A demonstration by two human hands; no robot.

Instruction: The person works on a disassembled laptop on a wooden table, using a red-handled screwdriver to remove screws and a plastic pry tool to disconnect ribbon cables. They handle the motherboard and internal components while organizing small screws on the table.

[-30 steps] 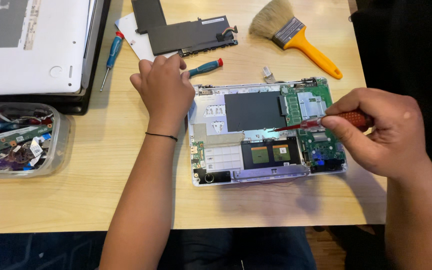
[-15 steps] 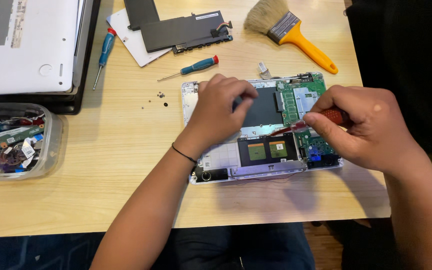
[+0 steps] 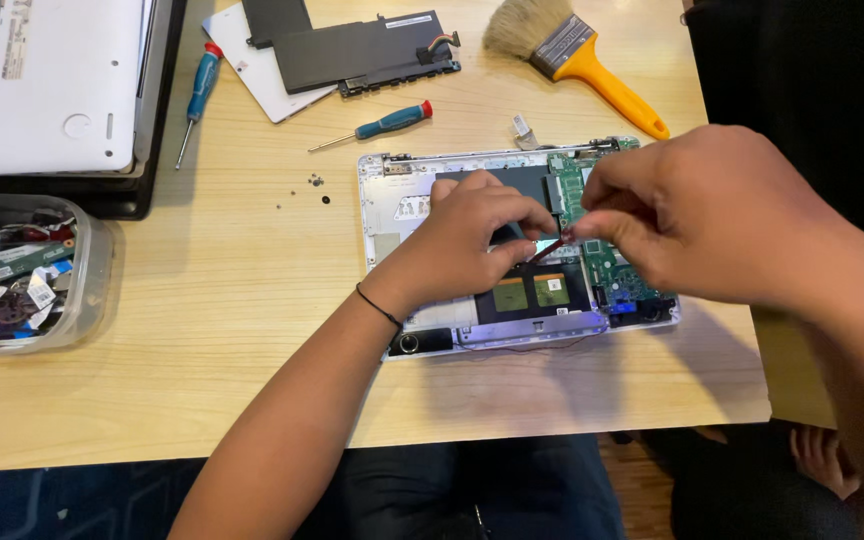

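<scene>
In the head view, an opened laptop base (image 3: pixel 512 250) lies near the front edge of the bench (image 3: pixel 202 300), right of its middle, and both hands meet over its dark centre. The left hand (image 3: pixel 467 240) rests on the board with fingers (image 3: pixel 512 215) curled together, while the right hand (image 3: pixel 712 215) pinches a thin red-tipped tool (image 3: pixel 549 247) (its handle is hidden). Two blue screwdrivers (image 3: pixel 387 123), a yellow-handled brush (image 3: pixel 572 55) and a black battery (image 3: pixel 362 55) lie along the back edge, a clear tub of parts (image 3: pixel 22 275) at the left edge.

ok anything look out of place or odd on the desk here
A few tiny dark screws lie loose on the bare wooden table, left of the opened laptop base, not in the plastic parts tub.
</scene>
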